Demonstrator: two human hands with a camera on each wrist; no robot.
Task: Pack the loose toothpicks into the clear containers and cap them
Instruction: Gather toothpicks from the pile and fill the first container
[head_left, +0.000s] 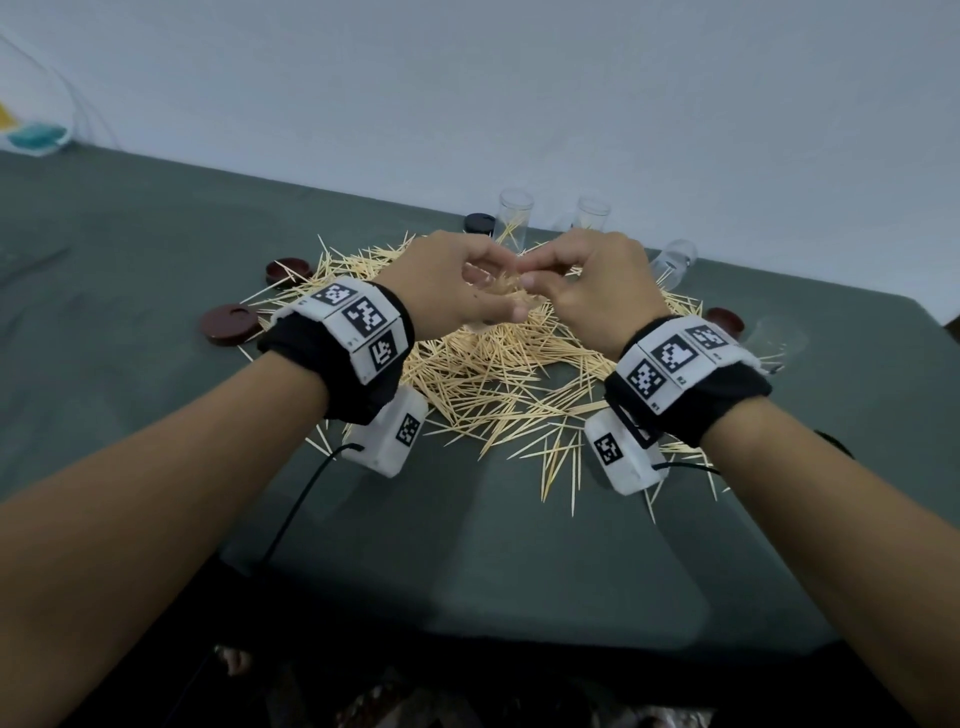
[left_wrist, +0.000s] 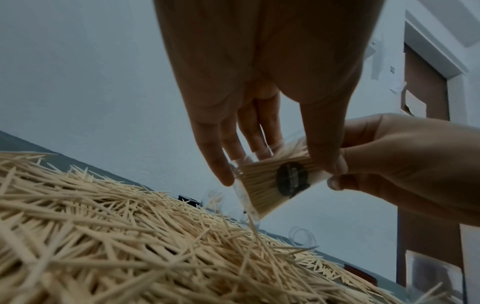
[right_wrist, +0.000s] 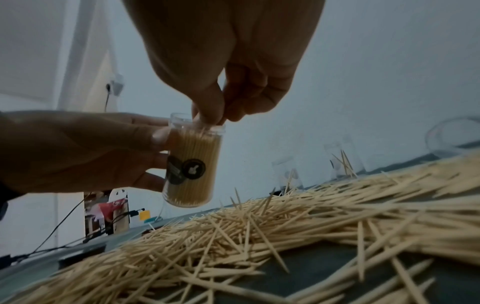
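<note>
From the head view, the left hand (head_left: 457, 283) and the right hand (head_left: 592, 286) are meeting just above the toothpick pile (head_left: 498, 374), which is lying on the dark green table (head_left: 130, 249). The container between them is mostly hidden by the fingers. Beyond the pile, empty clear containers (head_left: 515, 215) are standing against the pale wall; brown caps (head_left: 230, 325) and a black cap (head_left: 478, 223) are lying at the pile's far and left edges.

From the left wrist, the left hand (left_wrist: 259, 86) is wrapping fingers and thumb round a clear container packed with toothpicks (left_wrist: 275, 183), held tilted above the pile. A brown door is showing beyond.

From the right wrist, the right hand (right_wrist: 223, 67) is pinching its curled fingertips (right_wrist: 207, 117) at the container's open mouth, over the toothpick ends; whether they are gripping any toothpick is too blurred to tell. Cables are trailing at the pile's left.
</note>
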